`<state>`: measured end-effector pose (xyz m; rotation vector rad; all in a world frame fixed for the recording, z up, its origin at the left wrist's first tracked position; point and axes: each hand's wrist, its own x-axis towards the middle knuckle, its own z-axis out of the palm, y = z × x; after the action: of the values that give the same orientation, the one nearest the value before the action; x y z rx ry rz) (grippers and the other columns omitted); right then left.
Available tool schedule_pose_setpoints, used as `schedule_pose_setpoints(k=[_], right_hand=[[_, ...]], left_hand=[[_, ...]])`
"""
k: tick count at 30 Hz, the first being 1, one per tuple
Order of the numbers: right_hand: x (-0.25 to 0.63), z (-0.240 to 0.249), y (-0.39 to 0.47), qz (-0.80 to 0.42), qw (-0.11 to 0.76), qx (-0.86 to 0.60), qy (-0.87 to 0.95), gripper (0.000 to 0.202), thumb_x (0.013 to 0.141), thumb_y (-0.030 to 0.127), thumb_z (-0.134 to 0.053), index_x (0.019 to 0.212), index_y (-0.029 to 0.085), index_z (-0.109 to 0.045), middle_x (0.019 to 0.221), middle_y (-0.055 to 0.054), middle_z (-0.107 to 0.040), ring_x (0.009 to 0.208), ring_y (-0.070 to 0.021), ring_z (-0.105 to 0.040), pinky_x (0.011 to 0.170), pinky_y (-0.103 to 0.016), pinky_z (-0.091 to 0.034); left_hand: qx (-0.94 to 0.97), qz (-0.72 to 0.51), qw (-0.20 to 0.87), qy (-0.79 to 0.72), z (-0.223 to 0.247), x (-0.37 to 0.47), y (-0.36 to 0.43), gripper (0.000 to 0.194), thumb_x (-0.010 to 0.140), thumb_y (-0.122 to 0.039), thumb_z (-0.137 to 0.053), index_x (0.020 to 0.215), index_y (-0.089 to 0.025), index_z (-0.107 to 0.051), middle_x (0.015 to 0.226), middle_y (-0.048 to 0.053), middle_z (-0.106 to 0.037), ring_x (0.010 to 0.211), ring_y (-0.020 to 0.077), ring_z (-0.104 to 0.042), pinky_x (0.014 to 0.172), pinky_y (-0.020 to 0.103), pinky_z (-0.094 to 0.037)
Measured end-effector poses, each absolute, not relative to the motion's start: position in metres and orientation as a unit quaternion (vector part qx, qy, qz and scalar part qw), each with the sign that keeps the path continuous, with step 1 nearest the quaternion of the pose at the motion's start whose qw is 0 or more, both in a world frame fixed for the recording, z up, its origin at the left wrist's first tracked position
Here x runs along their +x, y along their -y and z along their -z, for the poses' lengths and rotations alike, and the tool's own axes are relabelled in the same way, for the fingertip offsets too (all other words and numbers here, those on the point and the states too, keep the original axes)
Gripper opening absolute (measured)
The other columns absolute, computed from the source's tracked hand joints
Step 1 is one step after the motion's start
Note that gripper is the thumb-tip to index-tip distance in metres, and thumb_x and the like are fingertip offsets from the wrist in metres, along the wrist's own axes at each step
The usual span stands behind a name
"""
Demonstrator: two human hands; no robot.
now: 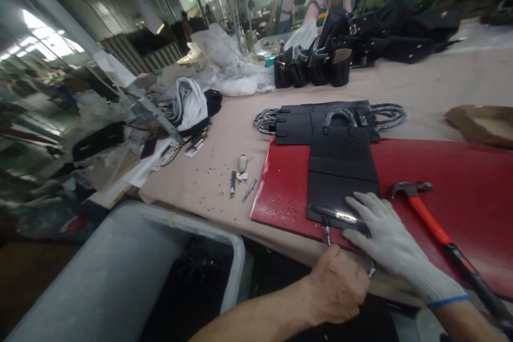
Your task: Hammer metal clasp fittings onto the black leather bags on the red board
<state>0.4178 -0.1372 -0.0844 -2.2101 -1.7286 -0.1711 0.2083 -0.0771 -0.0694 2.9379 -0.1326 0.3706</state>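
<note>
A long black leather bag panel lies across a red board, its near edge curling over the board's front. My right hand, in a pale knitted glove, rests on the near end of the panel with fingers stretched out. Below the board's edge, my bare left hand is closed around the plastic-wrapped bag handle joined to the panel; most of the loop is hidden by the fingers. To the right of the gloved hand lies a claw hammer with an orange and black grip.
More black panels with wrapped handles lie behind the board. A small cutter, a metal rod and a cone-shaped spool sit to the left. A grey bin stands at front left. Black bags and people are farther back.
</note>
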Motion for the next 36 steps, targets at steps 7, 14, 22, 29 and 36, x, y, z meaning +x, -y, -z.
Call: schedule_pose_setpoints(k=[7,14,22,29,36], right_hand=[[0.414,0.088,0.138,0.097,0.165,-0.763,0.617,0.063,0.089,0.049,-0.057,0.143,0.016,-0.059,0.15,-0.017,-0.055,0.141,-0.0427,-0.045,0.116,-0.063,-0.036],[0.411,0.091,0.136,0.099,0.172,-0.757,0.623,0.076,0.083,0.056,-0.059,0.145,0.013,-0.056,0.151,-0.021,-0.053,0.139,-0.0478,-0.046,0.112,-0.067,-0.038],[0.406,0.087,0.135,0.097,0.184,-0.761,0.614,0.075,0.08,0.057,-0.064,0.141,0.015,-0.06,0.146,-0.02,-0.057,0.135,-0.0463,-0.051,0.115,-0.066,-0.037],[0.399,0.077,0.136,0.077,0.176,-0.782,0.593,0.073,0.079,0.051,-0.069,0.142,0.016,-0.06,0.151,-0.019,-0.054,0.14,-0.046,-0.046,0.116,-0.067,-0.037],[0.387,0.061,0.138,0.021,0.187,-0.797,0.574,0.076,0.075,0.041,-0.077,0.145,0.017,-0.058,0.155,-0.017,-0.051,0.146,-0.0419,-0.04,0.122,-0.066,-0.03]], left_hand=[[0.98,-0.162,0.098,0.055,0.08,0.206,0.074,0.013,0.09,-0.022,-0.057,0.082,-0.013,-0.064,0.071,0.006,-0.06,0.069,0.0203,-0.059,0.067,0.036,-0.041],[0.962,-0.206,0.156,0.085,0.059,0.197,0.056,0.024,0.102,-0.029,-0.053,0.091,-0.015,-0.07,0.09,0.007,-0.073,0.091,0.0197,-0.068,0.093,0.037,-0.05],[0.844,-0.199,0.142,-0.477,0.016,0.128,-0.121,0.023,0.101,-0.026,-0.051,0.1,-0.018,-0.072,0.1,0.01,-0.076,0.095,0.0217,-0.07,0.085,0.031,-0.052],[0.792,-0.008,0.138,-0.595,0.019,0.145,-0.238,0.04,0.086,-0.05,-0.069,0.095,-0.012,-0.076,0.1,0.018,-0.078,0.101,0.0327,-0.073,0.078,0.033,-0.05],[0.772,0.066,0.159,-0.612,0.036,0.17,-0.265,0.026,0.062,-0.035,-0.083,0.069,-0.014,-0.07,0.081,0.019,-0.075,0.089,0.039,-0.074,0.066,0.035,-0.051]])
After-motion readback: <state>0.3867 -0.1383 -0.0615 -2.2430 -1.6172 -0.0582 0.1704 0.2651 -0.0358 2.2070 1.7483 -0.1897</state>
